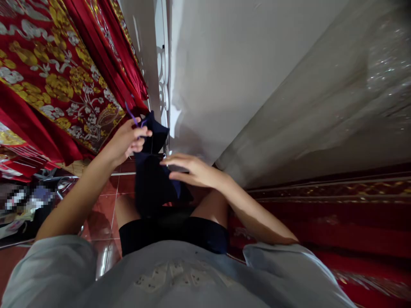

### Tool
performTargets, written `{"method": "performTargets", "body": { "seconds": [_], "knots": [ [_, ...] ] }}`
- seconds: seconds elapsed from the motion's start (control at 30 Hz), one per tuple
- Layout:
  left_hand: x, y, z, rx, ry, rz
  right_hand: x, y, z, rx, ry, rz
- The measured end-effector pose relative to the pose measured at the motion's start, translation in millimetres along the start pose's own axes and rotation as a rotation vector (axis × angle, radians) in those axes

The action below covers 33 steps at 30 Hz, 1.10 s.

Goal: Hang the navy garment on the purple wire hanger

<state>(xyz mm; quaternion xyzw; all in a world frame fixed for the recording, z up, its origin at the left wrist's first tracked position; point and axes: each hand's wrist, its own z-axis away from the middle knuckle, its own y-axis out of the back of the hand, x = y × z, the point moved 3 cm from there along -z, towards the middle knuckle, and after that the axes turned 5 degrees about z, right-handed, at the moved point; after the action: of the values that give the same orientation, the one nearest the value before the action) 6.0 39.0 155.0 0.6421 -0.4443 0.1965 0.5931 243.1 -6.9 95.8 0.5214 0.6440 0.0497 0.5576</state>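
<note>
My left hand [130, 140] is closed around a thin purple piece [131, 114] that looks like the hook of a clothes hanger. From it hangs a dark navy garment [149, 182], its upper part just beyond my fingers and its lower part in front of my knees. Its exact kind cannot be made out. My right hand [189, 169] is beside the garment's right side, fingers stretched out and thumb apart. Whether those fingertips touch the cloth is unclear.
Red cloth with gold and silver flowers [61, 72] hangs at the left. A pale wall panel [231, 64] stands ahead, with a white scrollwork edge [163, 81]. Grey sheer fabric [321, 111] and red cloth [353, 231] are at the right. Red tiles [102, 214] cover the floor.
</note>
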Motion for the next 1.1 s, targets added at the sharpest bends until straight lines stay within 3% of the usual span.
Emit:
{"method": "performTargets", "body": {
  "seconds": [0.13, 0.23, 0.3, 0.37, 0.43, 0.5, 0.6, 0.7, 0.8, 0.97, 1.1],
  "knots": [
    [-1.9, 11.0, 39.2, -0.325, 0.107, -0.111, 71.6, 13.3, -2.4, 0.39, -0.256, 0.157],
    [5.6, 25.0, 39.1, -0.401, 0.026, -0.153, 102.3, 7.3, -3.7, 0.382, -0.36, 0.087],
    [4.8, 36.6, 25.4, -0.274, -0.031, -0.171, 104.1, 1.7, -6.1, 0.293, -0.377, -0.078],
    [1.9, 48.8, 9.7, 0.005, -0.092, -0.178, 97.3, 6.6, -10.2, 0.316, -0.423, -0.248],
    [2.9, 56.1, 1.1, 0.307, -0.184, -0.188, 89.1, 27.1, -18.3, 0.514, -0.464, -0.337],
    [10.0, 54.1, 1.9, 0.526, -0.281, -0.239, 83.5, 58.5, -31.6, 0.754, -0.453, -0.332],
    [22.5, 34.3, 11.5, 0.628, -0.346, -0.352, 84.2, 105.2, -53.8, 0.938, -0.408, -0.267],
    [16.8, -1.3, 17.9, 0.422, -0.241, -0.407, 88.0, 127.9, -54.9, 1.039, -0.389, -0.204],
    [-6.4, -44.9, 24.4, 0.173, -0.143, -0.432, 84.3, 113.9, -27.0, 1.182, -0.358, -0.248],
    [-39.3, -103.8, 34.8, 0.02, -0.18, -0.461, 77.4, 66.2, 15.3, 1.224, -0.459, -0.16],
    [-63.1, -117.2, 31.7, -0.033, 0.035, -0.562, 97.4, 76.3, 19.5, 1.346, -0.42, -0.186]
  ]
}}
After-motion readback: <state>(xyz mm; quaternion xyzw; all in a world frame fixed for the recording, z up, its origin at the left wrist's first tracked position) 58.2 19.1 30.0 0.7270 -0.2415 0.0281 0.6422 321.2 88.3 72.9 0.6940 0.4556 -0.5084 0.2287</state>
